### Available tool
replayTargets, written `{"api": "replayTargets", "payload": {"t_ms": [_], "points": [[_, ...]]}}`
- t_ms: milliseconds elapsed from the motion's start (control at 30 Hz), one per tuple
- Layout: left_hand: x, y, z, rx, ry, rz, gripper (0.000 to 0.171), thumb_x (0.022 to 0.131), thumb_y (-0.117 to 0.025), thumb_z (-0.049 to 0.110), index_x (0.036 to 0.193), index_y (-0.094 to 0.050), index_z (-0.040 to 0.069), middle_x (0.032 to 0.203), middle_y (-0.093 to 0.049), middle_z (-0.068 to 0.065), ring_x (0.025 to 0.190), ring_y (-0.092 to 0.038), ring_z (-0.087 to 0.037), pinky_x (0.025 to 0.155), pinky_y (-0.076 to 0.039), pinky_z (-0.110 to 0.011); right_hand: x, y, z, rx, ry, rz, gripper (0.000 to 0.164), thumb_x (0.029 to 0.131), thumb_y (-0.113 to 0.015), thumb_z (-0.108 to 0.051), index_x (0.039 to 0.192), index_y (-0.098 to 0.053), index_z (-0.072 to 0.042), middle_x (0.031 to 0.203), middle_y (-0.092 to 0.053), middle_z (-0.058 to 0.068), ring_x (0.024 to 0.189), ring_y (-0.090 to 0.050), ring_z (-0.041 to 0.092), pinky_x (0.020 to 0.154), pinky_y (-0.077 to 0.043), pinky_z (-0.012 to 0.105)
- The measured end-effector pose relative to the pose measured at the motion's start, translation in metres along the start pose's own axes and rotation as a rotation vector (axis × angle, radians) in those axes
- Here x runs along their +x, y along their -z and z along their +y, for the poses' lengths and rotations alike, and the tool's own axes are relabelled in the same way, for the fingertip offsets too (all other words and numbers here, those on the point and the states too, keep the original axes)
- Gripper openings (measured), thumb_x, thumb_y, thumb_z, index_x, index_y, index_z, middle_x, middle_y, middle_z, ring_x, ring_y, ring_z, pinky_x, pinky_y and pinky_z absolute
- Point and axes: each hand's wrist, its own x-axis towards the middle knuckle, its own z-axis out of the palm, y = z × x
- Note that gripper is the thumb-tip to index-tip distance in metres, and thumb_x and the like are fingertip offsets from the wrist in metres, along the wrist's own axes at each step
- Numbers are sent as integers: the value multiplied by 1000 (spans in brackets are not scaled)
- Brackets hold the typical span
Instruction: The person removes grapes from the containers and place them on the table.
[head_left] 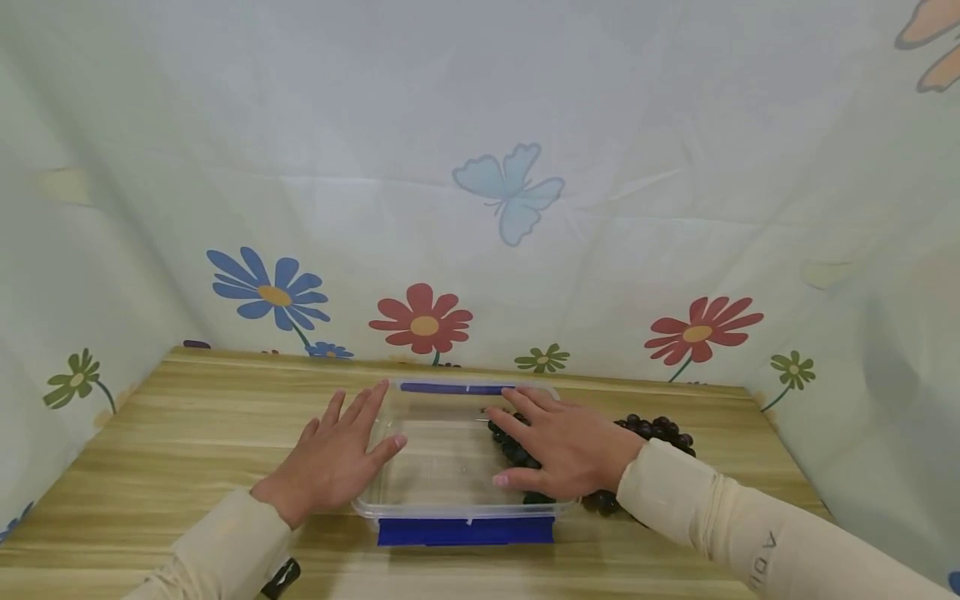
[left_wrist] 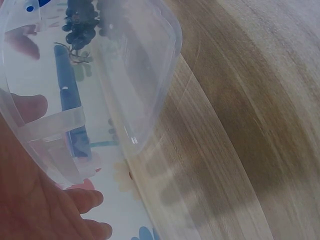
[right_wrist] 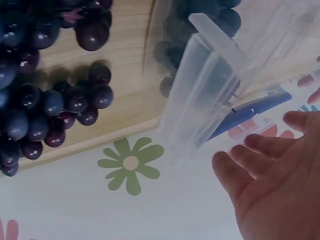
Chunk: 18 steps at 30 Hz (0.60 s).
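Observation:
A clear plastic box [head_left: 442,458] with blue latches [head_left: 465,532] on its long sides sits in front of me. My left hand [head_left: 333,458] lies over its left edge with the fingers stretched out. Over the right part of the box my right hand [head_left: 566,446] spreads its fingers, also holding nothing. Clear side flaps of the box stick out in both wrist views, one flap [right_wrist: 200,85] beside the right fingers. Dark grapes [head_left: 512,442] show through the box's right part, partly hidden by the right hand; whether they lie inside, I cannot tell.
More dark grapes [head_left: 656,429] lie on the wooden table [head_left: 225,417] to the right of the box, partly behind the right wrist. A curtain [head_left: 337,217] printed with flowers and a butterfly stands behind the table. A black object [head_left: 281,578] shows by the left sleeve.

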Motion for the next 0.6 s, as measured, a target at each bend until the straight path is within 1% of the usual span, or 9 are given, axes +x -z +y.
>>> {"api": "replayTargets", "payload": {"t_ms": [133,233,333,467,600], "points": [[-1,0,0,-7,2,-2,84,106,-44,61,169,-12,17,172,-24,-23,157,-9,-59,116,-17,-84,12,2,-5,58,-80,-59,86,98,-37,-79,168,-21,-31,175,-23,8,163,-22,29,120,-43,53],[-1,0,-1,-5,4,-2,84,105,-43,62,169,-11,17,172,-24,-22,157,-9,-59,116,-17,-83,21,4,-10,66,-133,-90,89,96,-39,-81,167,-22,-30,174,-26,6,161,-27,31,122,-41,52],[-1,0,-1,-5,6,0,85,105,-42,64,169,-11,17,173,-23,-22,157,-9,-59,116,-17,-83,30,6,-17,56,-173,-126,93,96,-42,-81,167,-24,-24,172,-31,6,159,-32,31,123,-39,49],[-2,-1,-1,-8,5,3,85,105,-42,64,169,-11,17,173,-23,-22,157,-9,-59,116,-17,-83,40,6,-26,59,-224,-161,95,97,-47,-76,166,-27,-14,169,-38,9,155,-41,27,124,-39,45],[-2,-2,-1,-14,1,6,85,105,-42,64,169,-11,17,173,-23,-22,157,-9,-59,116,-17,-84,47,4,-28,66,-308,-200,92,98,-54,-69,163,-33,-7,165,-44,9,146,-53,25,120,-44,42]]}}
